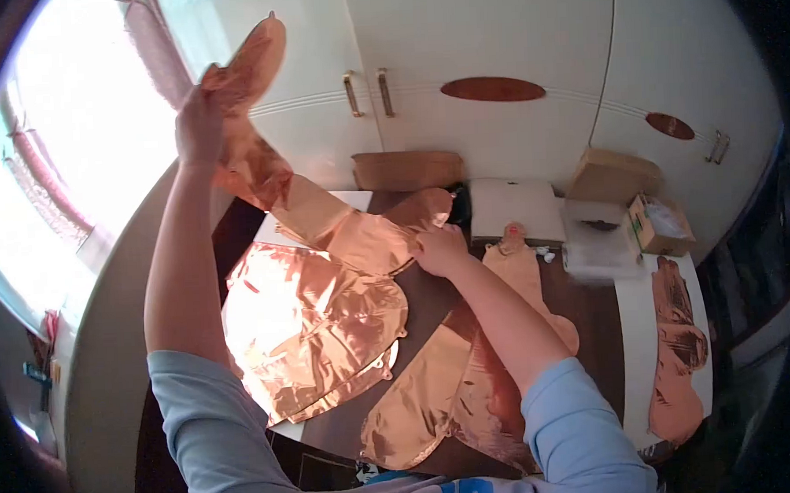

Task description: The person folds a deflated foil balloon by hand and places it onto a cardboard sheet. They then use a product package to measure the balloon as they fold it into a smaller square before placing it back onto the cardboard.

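My left hand [201,132], raised at the upper left, grips the narrow upper part of a long, flat rose-gold foil balloon [309,206]. The foil slants down from there to my right hand [441,250], whose fingers are closed on its lower edge near the middle. Beneath it, a wide, wrinkled rose-gold foil piece [319,325] lies on the table at the left, with small tabs along its lower right edge. Other foil pieces [419,395] lie below my right forearm, and one [515,268] reaches up beyond it.
Along the back of the table [596,317] stand a brown box [409,170], a white box [515,208], a clear plastic container [598,246] and an open carton [663,226]. Another foil piece [677,357] lies at the right edge. Cabinet doors [491,31] rise behind.
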`<state>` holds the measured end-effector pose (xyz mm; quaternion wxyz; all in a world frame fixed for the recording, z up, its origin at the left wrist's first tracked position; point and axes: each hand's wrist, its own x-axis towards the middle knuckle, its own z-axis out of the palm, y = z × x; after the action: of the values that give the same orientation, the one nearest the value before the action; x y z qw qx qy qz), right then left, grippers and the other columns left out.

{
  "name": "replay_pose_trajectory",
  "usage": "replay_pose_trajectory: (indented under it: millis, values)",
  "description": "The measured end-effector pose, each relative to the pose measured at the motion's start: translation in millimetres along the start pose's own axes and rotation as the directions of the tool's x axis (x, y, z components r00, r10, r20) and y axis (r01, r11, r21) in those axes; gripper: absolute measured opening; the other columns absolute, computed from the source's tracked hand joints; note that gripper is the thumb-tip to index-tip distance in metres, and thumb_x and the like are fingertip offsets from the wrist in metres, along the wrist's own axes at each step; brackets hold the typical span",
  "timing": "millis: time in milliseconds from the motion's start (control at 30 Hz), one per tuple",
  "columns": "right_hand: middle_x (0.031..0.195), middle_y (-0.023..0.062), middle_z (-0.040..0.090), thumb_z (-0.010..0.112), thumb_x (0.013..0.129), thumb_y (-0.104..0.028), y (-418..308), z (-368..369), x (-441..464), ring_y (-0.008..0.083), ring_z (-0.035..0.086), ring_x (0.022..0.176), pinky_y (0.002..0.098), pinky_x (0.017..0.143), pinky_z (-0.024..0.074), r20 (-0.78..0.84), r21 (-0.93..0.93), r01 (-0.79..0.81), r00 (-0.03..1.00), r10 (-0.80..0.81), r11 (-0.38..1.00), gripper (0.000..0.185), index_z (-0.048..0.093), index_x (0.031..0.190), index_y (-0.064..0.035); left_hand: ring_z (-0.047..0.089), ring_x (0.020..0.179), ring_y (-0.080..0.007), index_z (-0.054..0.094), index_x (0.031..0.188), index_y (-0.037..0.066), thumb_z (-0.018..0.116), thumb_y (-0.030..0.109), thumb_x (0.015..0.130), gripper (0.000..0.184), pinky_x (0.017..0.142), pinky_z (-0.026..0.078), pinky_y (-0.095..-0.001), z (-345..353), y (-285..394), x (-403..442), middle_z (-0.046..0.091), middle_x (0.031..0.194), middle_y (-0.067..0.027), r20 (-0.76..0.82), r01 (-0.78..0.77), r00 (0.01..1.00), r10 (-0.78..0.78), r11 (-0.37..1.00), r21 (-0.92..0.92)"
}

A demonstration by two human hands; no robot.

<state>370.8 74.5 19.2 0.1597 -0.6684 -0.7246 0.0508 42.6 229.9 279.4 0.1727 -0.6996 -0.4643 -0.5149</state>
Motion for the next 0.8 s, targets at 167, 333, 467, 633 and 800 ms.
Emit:
replay_pose_trajectory:
  millis: [167, 333, 467, 633, 800]
  values:
    - [0.133, 0.0189, 0.054, 0.077, 0.077, -0.027, -18, -39, -8, 0.0378, 0.049, 0.127, 0.0517, 0.101, 0.0404, -0.628, 0.180, 0.173, 0.778, -0.022, 0.968, 0.072, 0.045, 0.138, -0.0066, 0.064, 0.096, -0.0431, 0.063, 0.106, 0.003, 0.058, 0.021, 0.094, 0.023, 0.081, 0.050, -0.0501, -33, 80, -37, 0.067, 0.096, -0.0244, 0.292, -0.102, 0.943, 0.158, 0.975, -0.199]
    - [0.135, 0.0170, 0.055, 0.081, 0.075, -0.023, -72, -186, -41, 0.0362, 0.049, 0.128, 0.0516, 0.103, 0.0397, -0.770, -0.113, 0.496, 0.504, -0.391, 0.861, 0.074, 0.047, 0.138, -0.0065, 0.065, 0.091, -0.0416, 0.063, 0.108, 0.003, 0.060, 0.011, 0.092, 0.018, 0.079, 0.052, -0.0464, -50, 160, -98, 0.068, 0.096, -0.0185, 0.428, -0.236, 0.837, 0.342, 0.930, -0.281]
    - [0.092, 0.0150, 0.071, 0.077, 0.082, -0.021, -62, -193, -22, 0.0298, 0.068, 0.094, 0.0411, 0.084, 0.0523, -0.279, 0.228, 0.362, 0.914, -0.295, 0.904, 0.034, 0.070, 0.109, -0.0028, 0.064, 0.097, -0.0343, 0.063, 0.105, 0.007, 0.063, 0.009, 0.088, 0.017, 0.086, 0.048, -0.0472, -46, 199, -150, 0.066, 0.106, -0.0109, 0.150, -0.431, 0.864, 0.481, 0.860, -0.273]
    - [0.080, 0.0182, 0.071, 0.069, 0.087, -0.026, -36, -185, -16, 0.0324, 0.070, 0.078, 0.0408, 0.073, 0.0545, -0.369, 0.319, 0.123, 0.929, 0.003, 0.940, 0.025, 0.073, 0.097, -0.0034, 0.055, 0.118, -0.0287, 0.063, 0.117, 0.009, 0.070, 0.019, 0.074, 0.045, 0.099, 0.044, -0.0481, -59, 220, -285, 0.058, 0.124, -0.0119, 0.051, -0.659, 0.614, 0.788, 0.547, -0.516]
    - [0.092, 0.0207, 0.072, 0.065, 0.089, -0.031, -30, -215, 3, 0.0367, 0.070, 0.087, 0.0439, 0.079, 0.0543, -0.536, 0.152, -0.013, 0.839, 0.093, 0.988, 0.030, 0.073, 0.100, -0.0044, 0.039, 0.138, -0.0396, 0.053, 0.137, 0.012, 0.072, 0.048, 0.078, 0.071, 0.114, 0.029, -0.0554, -19, 223, -380, 0.048, 0.142, -0.0186, 0.522, -0.272, 0.465, 0.715, 0.676, -0.685]
